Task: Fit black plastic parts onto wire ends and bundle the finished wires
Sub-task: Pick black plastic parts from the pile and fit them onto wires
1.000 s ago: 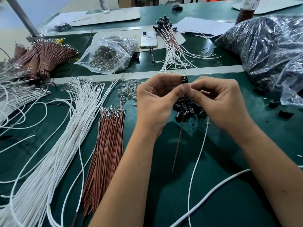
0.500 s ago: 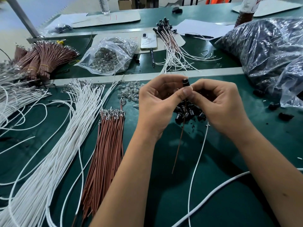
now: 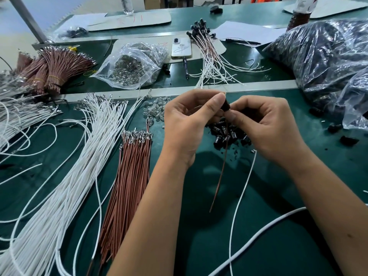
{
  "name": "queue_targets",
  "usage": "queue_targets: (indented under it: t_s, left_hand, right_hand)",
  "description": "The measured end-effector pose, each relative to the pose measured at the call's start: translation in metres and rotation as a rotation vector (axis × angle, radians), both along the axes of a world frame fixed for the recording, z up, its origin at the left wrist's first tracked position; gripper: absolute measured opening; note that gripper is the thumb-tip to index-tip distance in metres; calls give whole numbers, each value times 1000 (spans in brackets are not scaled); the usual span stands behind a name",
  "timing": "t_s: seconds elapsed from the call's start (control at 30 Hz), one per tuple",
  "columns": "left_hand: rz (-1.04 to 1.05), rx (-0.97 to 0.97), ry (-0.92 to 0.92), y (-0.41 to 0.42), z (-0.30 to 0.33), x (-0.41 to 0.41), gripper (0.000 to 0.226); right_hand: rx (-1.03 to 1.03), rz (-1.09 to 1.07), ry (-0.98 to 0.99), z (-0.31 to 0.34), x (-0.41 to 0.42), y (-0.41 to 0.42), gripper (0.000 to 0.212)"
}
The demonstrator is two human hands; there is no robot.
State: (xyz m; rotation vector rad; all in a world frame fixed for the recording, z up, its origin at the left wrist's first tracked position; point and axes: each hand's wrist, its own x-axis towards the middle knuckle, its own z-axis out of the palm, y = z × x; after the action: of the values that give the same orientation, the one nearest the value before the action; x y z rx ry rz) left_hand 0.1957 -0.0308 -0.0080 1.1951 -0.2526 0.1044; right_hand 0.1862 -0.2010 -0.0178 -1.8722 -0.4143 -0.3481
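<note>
Both hands up over green table (image 3: 268, 246), just above pile of small black plastic caps (image 3: 229, 134). Left hand (image 3: 191, 124) w/ thumb & fingers pinching small black plastic part (image 3: 227, 106); right hand (image 3: 264, 124) curled, pinching same part from other side. Thin brown wire (image 3: 219, 182) hanging from part, past pile. Loose brown wires (image 3: 127, 186) & white wires (image 3: 65, 176) left of pile; finished capped wires (image 3: 207, 56) beyond it.
</note>
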Motion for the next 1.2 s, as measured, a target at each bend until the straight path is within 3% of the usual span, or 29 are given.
queue_targets:
  t_s: [0.33,0.53,0.73,1.2]
  left_hand:
    - [-17,7,-96,2,-1,1,10]
    - [9,39,-131,1,-1,2,13]
    - [9,26,-113,1,-1,1,9]
    - [-22,-13,56,4,3,0,5]
  right_hand:
    - [159,143,104,1,-1,5,6]
    - [267,153,135,4,-2,6,22]
    - [265,144,59,5,-1,5,32]
    - [213,106,42,5,-3,7,24]
